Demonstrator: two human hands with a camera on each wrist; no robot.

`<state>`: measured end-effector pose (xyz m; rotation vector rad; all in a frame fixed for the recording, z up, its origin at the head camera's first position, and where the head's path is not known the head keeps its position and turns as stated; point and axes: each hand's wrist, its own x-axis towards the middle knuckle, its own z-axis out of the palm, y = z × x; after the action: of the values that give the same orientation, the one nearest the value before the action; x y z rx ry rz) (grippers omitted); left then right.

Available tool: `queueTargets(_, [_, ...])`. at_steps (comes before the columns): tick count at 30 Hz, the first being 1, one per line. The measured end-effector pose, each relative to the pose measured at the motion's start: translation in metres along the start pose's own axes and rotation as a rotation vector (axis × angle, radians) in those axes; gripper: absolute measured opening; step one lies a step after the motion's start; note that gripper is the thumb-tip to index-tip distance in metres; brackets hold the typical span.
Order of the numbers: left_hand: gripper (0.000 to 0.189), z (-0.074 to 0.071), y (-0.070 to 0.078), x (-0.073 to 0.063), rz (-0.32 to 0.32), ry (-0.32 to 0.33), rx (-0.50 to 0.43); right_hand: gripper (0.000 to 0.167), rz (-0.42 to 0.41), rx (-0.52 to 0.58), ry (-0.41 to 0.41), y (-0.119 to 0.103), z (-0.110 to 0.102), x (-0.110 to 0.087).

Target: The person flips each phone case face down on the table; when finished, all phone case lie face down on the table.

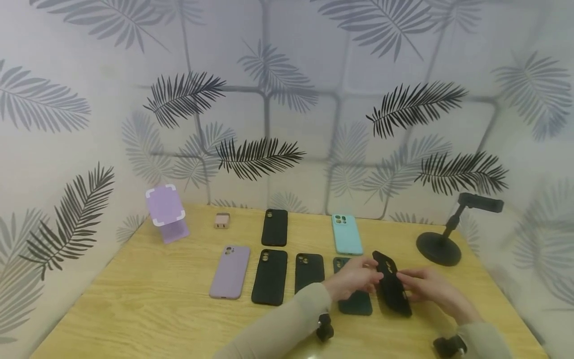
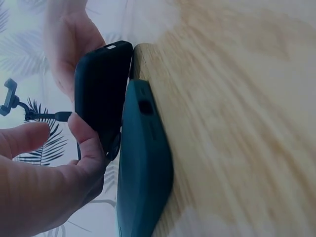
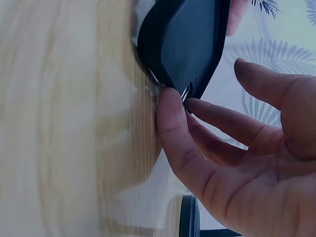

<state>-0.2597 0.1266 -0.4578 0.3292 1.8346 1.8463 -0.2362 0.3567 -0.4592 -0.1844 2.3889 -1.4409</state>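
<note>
A black phone case point(image 1: 391, 289) stands tilted on its long edge at the right of the table, with its camera cutouts toward the back. My left hand point(image 1: 356, 275) holds its left side near the upper end; in the left wrist view a fingertip point(image 2: 85, 133) lies on the case's inner face. From the right, my right hand point(image 1: 432, 289) grips the opposite edge near the camera end. The right wrist view shows fingers point(image 3: 170, 111) meeting at the case's corner. A dark green phone case point(image 1: 357, 305) lies flat beneath my left hand, partly covered.
Several more phone cases lie on the wooden table point(image 1: 152, 294): lilac point(image 1: 230, 274), black point(image 1: 270, 276) and turquoise point(image 1: 347, 235). A purple stand point(image 1: 166, 207) and a pink charger plug point(image 1: 221, 221) are at the back left. A black phone holder point(image 1: 439, 248) stands at the right.
</note>
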Motion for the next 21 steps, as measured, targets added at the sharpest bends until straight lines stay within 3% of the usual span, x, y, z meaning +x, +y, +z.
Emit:
queueTargets(5, [0.034, -0.004, 0.0, -0.001, -0.003, 0.052, -0.029, 0.057, -0.002, 0.008, -0.032, -0.005, 0.007, 0.002])
queueTargets(15, [0.033, -0.003, -0.001, 0.0, 0.048, 0.069, -0.094, 0.056, -0.023, 0.063, -0.096, -0.012, 0.011, 0.004])
queueTargets(21, [0.038, 0.0, -0.004, 0.002, 0.073, 0.012, -0.073, 0.062, -0.037, 0.116, -0.122, -0.013, 0.012, 0.007])
